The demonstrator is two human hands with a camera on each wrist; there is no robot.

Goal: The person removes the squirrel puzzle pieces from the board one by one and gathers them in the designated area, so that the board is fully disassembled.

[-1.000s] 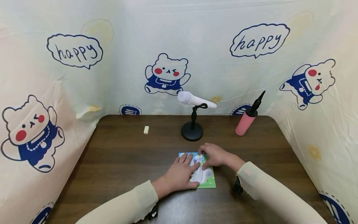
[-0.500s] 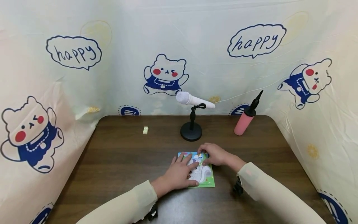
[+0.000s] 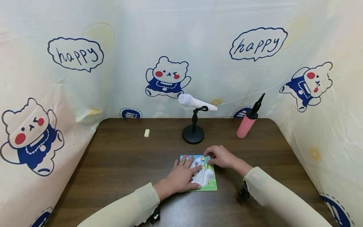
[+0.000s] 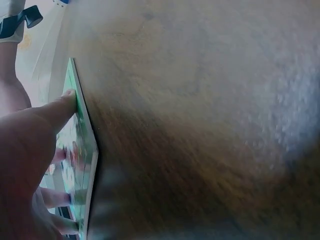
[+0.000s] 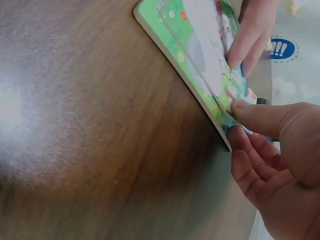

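A thin jigsaw puzzle board [image 3: 205,179] with a cartoon picture and green and blue border lies on the brown table. My left hand [image 3: 181,176] rests spread on its left part, fingers straight; in the left wrist view the thumb [image 4: 65,102] presses near the board's edge. At the upper right corner of the board, my right hand [image 3: 222,156] pinches a puzzle piece [image 5: 234,92] between thumb and fingers. In the right wrist view that piece is tilted up a little from the board's rim [image 5: 200,102]. Both hands hide parts of the picture.
Behind the board stands a white microphone [image 3: 198,102] on a black round-based stand [image 3: 193,135]. A pink hand pump [image 3: 245,126] with a black nozzle is at the back right. A small cream toy brick [image 3: 146,133] lies at the back left. Printed cloth [image 3: 124,75] surrounds the table.
My right hand has shifted a little right, toward the board's upper right corner, its fingers drawn closer to the edge. My left hand stays on the board. The head view tilts slightly.
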